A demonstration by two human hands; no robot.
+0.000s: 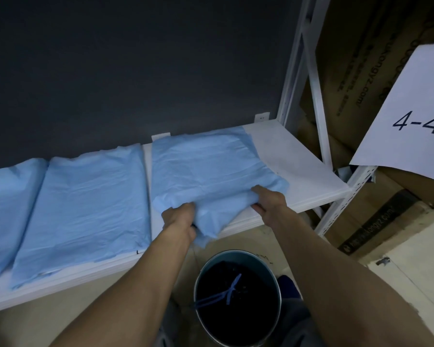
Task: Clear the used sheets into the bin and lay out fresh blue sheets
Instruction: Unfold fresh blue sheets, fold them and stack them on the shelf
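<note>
Three blue sheets are lying side by side on the one white shelf (293, 156): the left sheet (8, 209) (cut off by the frame edge), the middle sheet (85, 201) lying flat, and the right sheet (206, 166), whose front edge is bunching up over the shelf lip. Both hands are gripping that bunched edge: the left hand (179, 219) is curling its fingers into the fabric, and the right hand (269, 200) is pinching the right corner. One round bin (238, 254) is sitting on the floor just below, with a blue strip (232, 286) lying inside.

Dark grey wall (135, 58) behind white metal shelving (293, 151) — cardboard boxes (361, 58) right, beige floor (60, 304) below
</note>
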